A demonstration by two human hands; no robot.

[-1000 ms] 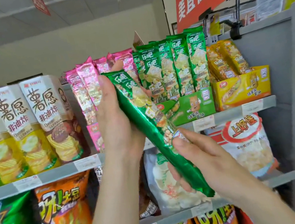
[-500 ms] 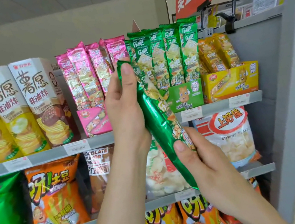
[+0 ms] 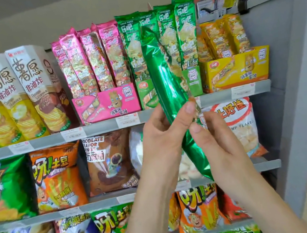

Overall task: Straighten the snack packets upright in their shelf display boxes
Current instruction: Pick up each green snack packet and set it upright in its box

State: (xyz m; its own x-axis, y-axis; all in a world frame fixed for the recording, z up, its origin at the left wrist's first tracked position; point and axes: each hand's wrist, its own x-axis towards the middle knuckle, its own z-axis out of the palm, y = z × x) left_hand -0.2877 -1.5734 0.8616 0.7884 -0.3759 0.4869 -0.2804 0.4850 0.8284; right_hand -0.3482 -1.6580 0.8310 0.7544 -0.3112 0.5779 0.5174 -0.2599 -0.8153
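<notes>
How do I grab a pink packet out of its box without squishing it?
Grip the pink packet by its upper half, front and back, coming from above. Its bottom sits inside the pink box, and neighbours crowd both sides, so only the top stands free.

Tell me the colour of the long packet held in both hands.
The packet is shiny metallic green; head view shows it best.

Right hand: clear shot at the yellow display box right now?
Probably not yet: the right hand pinches the green packet, shared with the left hand. Nothing blocks the path to the yellow display box once it lets go.
</notes>
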